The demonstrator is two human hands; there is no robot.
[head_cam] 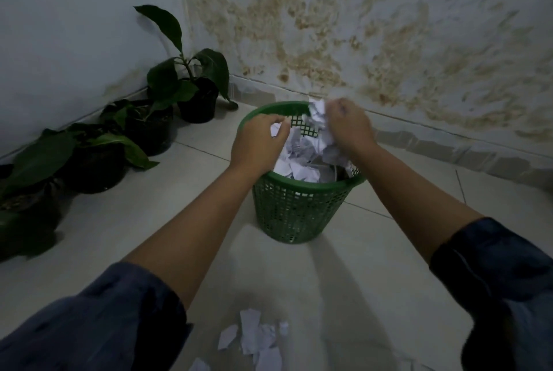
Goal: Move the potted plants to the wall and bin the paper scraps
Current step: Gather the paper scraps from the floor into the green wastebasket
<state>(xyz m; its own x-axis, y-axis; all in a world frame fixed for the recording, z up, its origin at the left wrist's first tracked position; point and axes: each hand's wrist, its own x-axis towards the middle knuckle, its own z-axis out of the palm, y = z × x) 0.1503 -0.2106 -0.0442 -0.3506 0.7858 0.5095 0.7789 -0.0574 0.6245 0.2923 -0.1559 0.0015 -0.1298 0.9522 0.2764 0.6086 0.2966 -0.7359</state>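
- The left hand (pixel 258 139) hangs over the near-left rim of the round green plastic lattice wastebasket (pixel 299 209), fingers curled down into its mouth and touching crumpled white paper there; whether it actually grips a piece I cannot tell; its bare forearm runs back to a rolled dark blue sleeve (pixel 98 319).
- The right hand (pixel 348 125) is above the far-right side of the wastebasket, blurred, its fingers closed round a crumpled wad of white paper (pixel 317 111) that sticks up just past the basket's far rim; its forearm ends in the other dark blue sleeve (pixel 502 281).
- Inside the wastebasket lies a heap of torn white paper scraps (pixel 302 161), filling it close to the rim; the two hands are apart, one at each side of this heap.
- The wastebasket stands upright on the pale tiled floor (pixel 185 191), near the stained white wall (pixel 359 26) behind it.
- In front of the wastebasket, well apart from it and nearest the camera, a few loose white paper pieces (pixel 254 337) lie flat on the floor between the two sleeves.
- Left of the wastebasket, a row of potted plants with broad dark green leaves in black pots (pixel 119 134) stands on the floor along the left wall, reaching into the corner; the tallest plant (pixel 191 83) is the one nearest the wastebasket, beside it but not touching.
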